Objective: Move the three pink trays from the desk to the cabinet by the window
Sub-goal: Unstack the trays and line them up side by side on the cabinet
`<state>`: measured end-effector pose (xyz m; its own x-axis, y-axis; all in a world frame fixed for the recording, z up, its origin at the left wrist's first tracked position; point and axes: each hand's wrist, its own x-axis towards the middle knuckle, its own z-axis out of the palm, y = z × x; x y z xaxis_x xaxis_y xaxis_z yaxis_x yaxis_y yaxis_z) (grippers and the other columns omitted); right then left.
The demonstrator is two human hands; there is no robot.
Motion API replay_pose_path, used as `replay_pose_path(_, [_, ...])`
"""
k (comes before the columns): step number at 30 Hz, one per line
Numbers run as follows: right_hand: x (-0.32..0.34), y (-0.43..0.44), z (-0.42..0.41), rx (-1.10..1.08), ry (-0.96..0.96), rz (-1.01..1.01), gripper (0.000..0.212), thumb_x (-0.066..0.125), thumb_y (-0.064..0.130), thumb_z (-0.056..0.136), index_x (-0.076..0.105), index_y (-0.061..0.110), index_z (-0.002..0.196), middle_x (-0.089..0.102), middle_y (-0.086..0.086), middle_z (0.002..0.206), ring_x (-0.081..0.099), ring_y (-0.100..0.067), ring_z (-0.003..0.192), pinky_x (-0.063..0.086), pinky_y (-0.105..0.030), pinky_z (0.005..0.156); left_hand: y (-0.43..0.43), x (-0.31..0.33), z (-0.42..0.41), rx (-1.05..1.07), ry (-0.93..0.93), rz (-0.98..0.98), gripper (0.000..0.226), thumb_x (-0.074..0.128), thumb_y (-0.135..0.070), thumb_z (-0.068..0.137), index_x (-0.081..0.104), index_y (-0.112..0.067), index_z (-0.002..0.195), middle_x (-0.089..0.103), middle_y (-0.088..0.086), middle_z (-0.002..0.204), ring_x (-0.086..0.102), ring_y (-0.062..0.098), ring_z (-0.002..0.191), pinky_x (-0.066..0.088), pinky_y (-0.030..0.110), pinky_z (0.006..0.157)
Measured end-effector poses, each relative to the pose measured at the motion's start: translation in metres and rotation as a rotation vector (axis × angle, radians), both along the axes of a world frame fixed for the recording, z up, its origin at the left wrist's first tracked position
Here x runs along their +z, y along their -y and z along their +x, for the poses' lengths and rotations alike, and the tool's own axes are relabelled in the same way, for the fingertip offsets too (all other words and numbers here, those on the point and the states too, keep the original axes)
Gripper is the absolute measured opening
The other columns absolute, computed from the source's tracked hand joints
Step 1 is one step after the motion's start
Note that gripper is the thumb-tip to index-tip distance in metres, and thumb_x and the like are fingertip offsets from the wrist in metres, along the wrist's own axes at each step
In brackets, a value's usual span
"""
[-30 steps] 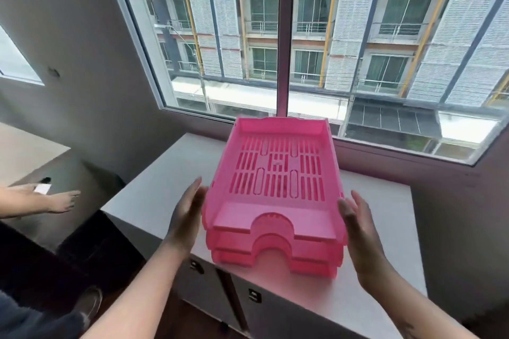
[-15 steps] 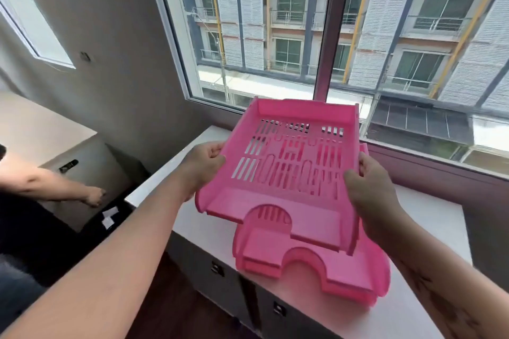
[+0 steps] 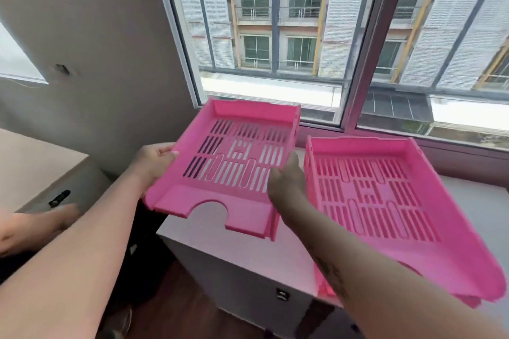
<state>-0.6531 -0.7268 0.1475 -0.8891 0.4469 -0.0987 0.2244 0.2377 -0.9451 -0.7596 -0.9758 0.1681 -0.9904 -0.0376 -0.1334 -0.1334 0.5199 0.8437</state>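
I hold one pink slotted tray [image 3: 234, 162] in the air above the left end of the white cabinet [image 3: 248, 253] under the window. My left hand [image 3: 154, 159] grips its left rim and my right hand [image 3: 286, 181] grips its right rim. To the right, a pink stack of trays [image 3: 385, 201] rests on the cabinet top; a lower tray edge shows at its front corner. My right forearm crosses over the stack's front left corner.
The window [image 3: 330, 44] runs along the back of the cabinet. A beige desk [image 3: 30, 168] stands at the left, with another person's arm [image 3: 33, 226] low beside it. Dark wood floor [image 3: 187, 308] lies in front of the cabinet.
I lifted the top tray off the stack and carried it to the left, clear of the others. My view turned left, so the stack now sits at the right.
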Motion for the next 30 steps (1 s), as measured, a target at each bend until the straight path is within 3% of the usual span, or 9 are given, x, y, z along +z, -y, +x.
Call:
replay_pose_path(6, [-0.039, 0.021, -0.010, -0.121, 0.150, 0.049, 0.066, 0.035, 0.001, 0.094, 0.014, 0.017, 0.155, 0.054, -0.014, 0.132, 0.062, -0.031, 0.101, 0.055, -0.048, 0.085, 0.004, -0.041, -0.020, -0.070, 0.032, 0.010, 0.035, 0.055, -0.005, 0.098, 0.060, -0.004, 0.133, 0.069, 0.012, 0.118, 0.063, 0.018, 0.087, 0.051, 0.018, 0.065])
replay_pose_path(10, [-0.067, 0.019, -0.005, -0.161, 0.247, 0.041, 0.064, 0.037, 0.003, 0.096, 0.015, 0.016, 0.154, 0.063, -0.010, 0.102, 0.057, -0.019, 0.076, 0.049, -0.035, 0.067, -0.002, -0.076, -0.014, -0.079, 0.086, 0.000, 0.035, 0.053, -0.006, 0.099, 0.060, -0.004, 0.133, 0.067, 0.003, 0.110, 0.062, 0.006, 0.075, 0.045, 0.006, 0.052])
replay_pose_path(12, [-0.083, 0.018, -0.001, -0.128, 0.354, 0.057, 0.068, 0.032, 0.003, 0.097, 0.004, 0.020, 0.156, 0.051, -0.005, 0.068, 0.044, -0.018, 0.053, 0.036, -0.030, 0.054, -0.004, -0.090, -0.007, -0.094, 0.107, -0.003, 0.035, 0.052, -0.007, 0.100, 0.059, -0.005, 0.134, 0.064, -0.001, 0.109, 0.062, 0.008, 0.084, 0.044, 0.009, 0.061])
replay_pose_path(14, [-0.089, 0.017, -0.001, -0.086, 0.398, 0.084, 0.073, 0.030, 0.002, 0.096, -0.005, 0.022, 0.157, 0.054, -0.008, 0.069, 0.041, -0.019, 0.048, 0.033, -0.032, 0.050, -0.002, -0.095, -0.006, -0.111, 0.109, -0.021, 0.034, 0.052, -0.010, 0.099, 0.062, -0.009, 0.132, 0.065, -0.002, 0.108, 0.063, 0.012, 0.092, 0.046, 0.019, 0.073])
replay_pose_path(17, [-0.077, 0.012, -0.007, -0.048, 0.347, 0.151, 0.070, 0.036, 0.006, 0.098, -0.001, 0.012, 0.157, 0.038, -0.014, 0.152, 0.056, -0.030, 0.116, 0.045, -0.033, 0.089, 0.004, -0.084, -0.023, -0.102, 0.077, -0.079, 0.030, 0.059, -0.018, 0.092, 0.069, -0.012, 0.120, 0.072, 0.004, 0.110, 0.067, 0.023, 0.103, 0.052, 0.034, 0.090])
replay_pose_path(20, [-0.041, 0.003, -0.018, 0.034, 0.252, 0.346, 0.070, 0.038, 0.008, 0.096, 0.003, 0.006, 0.156, 0.003, -0.007, 0.166, 0.017, -0.023, 0.150, 0.026, -0.030, 0.111, -0.002, -0.047, -0.045, -0.057, -0.016, -0.054, 0.026, 0.063, -0.028, 0.088, 0.070, -0.015, 0.109, 0.073, 0.006, 0.106, 0.069, 0.025, 0.098, 0.055, 0.045, 0.094])
replay_pose_path(24, [0.016, -0.023, -0.028, 0.085, 0.116, 0.522, 0.057, 0.040, 0.007, 0.096, 0.025, -0.005, 0.150, 0.029, -0.021, 0.157, 0.029, -0.030, 0.144, 0.027, -0.035, 0.115, -0.045, 0.003, -0.059, -0.090, -0.126, 0.059, 0.020, 0.063, -0.036, 0.082, 0.067, -0.023, 0.097, 0.072, 0.005, 0.102, 0.068, 0.022, 0.092, 0.057, 0.046, 0.091])
replay_pose_path(27, [0.039, -0.067, -0.018, 0.026, 0.127, 0.619, 0.036, 0.044, 0.009, 0.091, 0.050, -0.006, 0.124, 0.058, -0.028, 0.120, 0.057, -0.038, 0.100, 0.046, -0.041, 0.082, -0.092, 0.017, -0.044, -0.179, -0.140, 0.081, 0.014, 0.064, -0.035, 0.080, 0.066, -0.026, 0.090, 0.070, 0.002, 0.093, 0.069, 0.024, 0.090, 0.058, 0.050, 0.089])
replay_pose_path(30, [0.042, -0.127, 0.012, -0.033, 0.231, 0.700, 0.041, 0.044, 0.012, 0.091, 0.050, -0.002, 0.129, 0.056, -0.026, 0.127, 0.061, -0.038, 0.106, 0.050, -0.042, 0.083, -0.145, 0.017, -0.007, -0.307, -0.158, 0.007, 0.027, 0.065, -0.034, 0.085, 0.070, -0.018, 0.107, 0.069, -0.003, 0.095, 0.067, 0.019, 0.088, 0.058, 0.038, 0.085])
